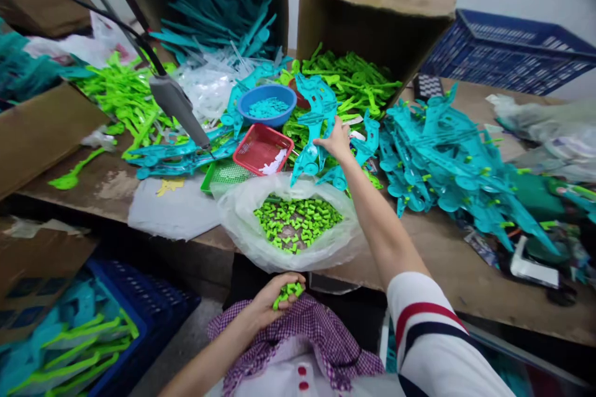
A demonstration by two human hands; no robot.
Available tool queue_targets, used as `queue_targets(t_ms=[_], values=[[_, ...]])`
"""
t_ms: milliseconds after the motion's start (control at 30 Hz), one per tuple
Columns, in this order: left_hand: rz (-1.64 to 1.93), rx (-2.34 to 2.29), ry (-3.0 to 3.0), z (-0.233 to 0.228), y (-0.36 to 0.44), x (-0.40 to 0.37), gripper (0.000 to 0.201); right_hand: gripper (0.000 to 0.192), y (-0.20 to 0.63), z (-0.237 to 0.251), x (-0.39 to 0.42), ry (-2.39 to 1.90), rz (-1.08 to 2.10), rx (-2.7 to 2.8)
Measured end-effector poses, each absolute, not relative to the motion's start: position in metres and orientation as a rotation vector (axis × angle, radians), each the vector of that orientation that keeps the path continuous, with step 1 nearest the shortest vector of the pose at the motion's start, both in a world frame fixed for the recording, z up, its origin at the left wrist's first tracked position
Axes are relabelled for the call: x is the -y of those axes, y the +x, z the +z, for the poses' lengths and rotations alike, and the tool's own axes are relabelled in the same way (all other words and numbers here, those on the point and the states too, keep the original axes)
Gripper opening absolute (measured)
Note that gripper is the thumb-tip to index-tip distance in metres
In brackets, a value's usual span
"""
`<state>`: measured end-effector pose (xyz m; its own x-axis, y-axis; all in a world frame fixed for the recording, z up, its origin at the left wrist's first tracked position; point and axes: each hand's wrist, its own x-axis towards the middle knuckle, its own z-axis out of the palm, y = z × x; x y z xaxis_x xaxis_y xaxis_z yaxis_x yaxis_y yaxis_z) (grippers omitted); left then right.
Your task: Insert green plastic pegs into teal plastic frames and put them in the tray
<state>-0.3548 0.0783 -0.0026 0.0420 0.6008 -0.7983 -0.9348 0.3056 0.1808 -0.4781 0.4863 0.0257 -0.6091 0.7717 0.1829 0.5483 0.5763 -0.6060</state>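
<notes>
gripping a flat teal plastic piece (311,136), right hand (336,141) fingers closed; left hand (274,299) cups small green clips (287,291).

A blue bowl (267,103) of teal bits sits beside a red mesh basket (262,147) and a green one (225,175). 2 tipped cardboard boxes spill parts: teal (218,6) and lime green (372,18). A grey tool (179,108) hangs on cables. A blue crate (507,53) stands at the right.
</notes>
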Motion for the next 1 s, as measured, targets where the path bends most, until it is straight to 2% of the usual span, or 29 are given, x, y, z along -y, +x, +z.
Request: queue_targets(t_ms=[67,200,433,600,700,800,900,1000], values=[[1.254,-0.901,-0.471,-0.001,-0.356,-0.079,0.016,0.085,-0.472,0.029,-0.49,-1.014,0.724,2.367],[1.271,-0.813,-0.477,0.003,-0.35,-0.088,0.016,0.052,-0.462,0.034,-0.503,-1.007,0.812,2.234],[1.241,-0.668,-0.414,0.024,-0.34,-0.146,0.009,0.041,-0.414,0.069,-0.501,-0.816,0.404,1.972],[1.23,-0.699,-0.395,0.024,-0.343,-0.161,0.01,0.034,-0.271,0.102,-0.425,-0.939,0.533,1.637],[1.202,-0.68,-0.389,0.016,-0.335,-0.156,0.011,0.035,-0.172,0.08,-0.332,-1.154,0.705,1.341],[1.157,-0.662,-0.397,0.011,-0.321,-0.156,0.01,0.04,-0.114,0.036,-0.245,-1.403,0.897,1.031],[1.116,-0.656,-0.431,0.015,-0.308,-0.166,0.009,0.043,-0.105,-0.003,-0.206,-1.521,0.982,0.853],[1.131,-0.674,-0.428,0.022,-0.305,-0.177,0.008,0.043,-0.119,-0.026,-0.212,-1.545,1.04,0.855]])
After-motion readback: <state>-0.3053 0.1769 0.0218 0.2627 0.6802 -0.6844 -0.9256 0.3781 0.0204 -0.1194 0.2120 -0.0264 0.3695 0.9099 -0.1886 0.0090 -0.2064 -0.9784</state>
